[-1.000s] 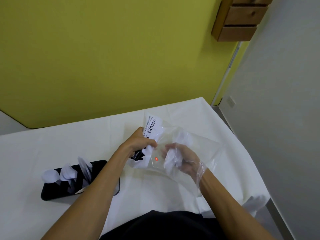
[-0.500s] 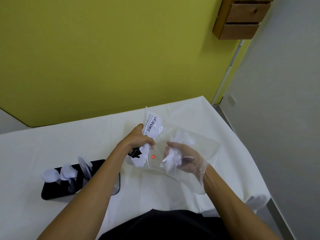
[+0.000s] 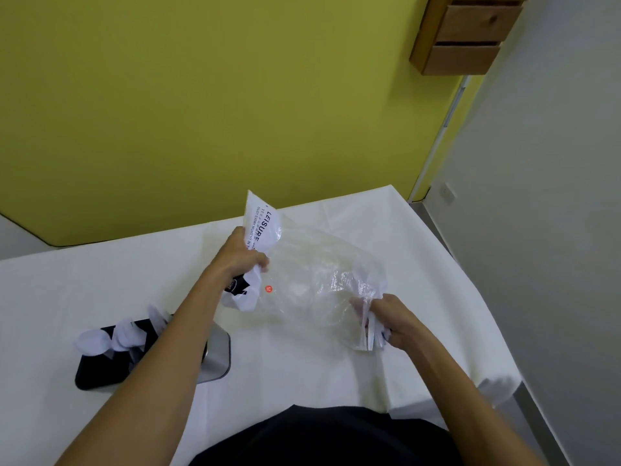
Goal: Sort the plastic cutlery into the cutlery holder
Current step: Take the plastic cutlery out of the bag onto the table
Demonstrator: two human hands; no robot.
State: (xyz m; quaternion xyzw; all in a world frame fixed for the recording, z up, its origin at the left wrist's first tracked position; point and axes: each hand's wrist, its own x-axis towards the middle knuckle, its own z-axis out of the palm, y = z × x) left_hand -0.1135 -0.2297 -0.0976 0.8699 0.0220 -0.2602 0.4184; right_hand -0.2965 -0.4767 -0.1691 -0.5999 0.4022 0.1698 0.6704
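Toward the table's left edge stood the black cutlery holder, white spoons upright in it, bowls up. Mid-table, the left hand gripped the crumpled printed end of a clear plastic bag reading "LEISURE" and "ENJOY EVERY MOMENT", with a red sticker marked "M". At the bag's right end, the right hand clenched a bunch of white cutlery, its ends pointing toward the near edge.
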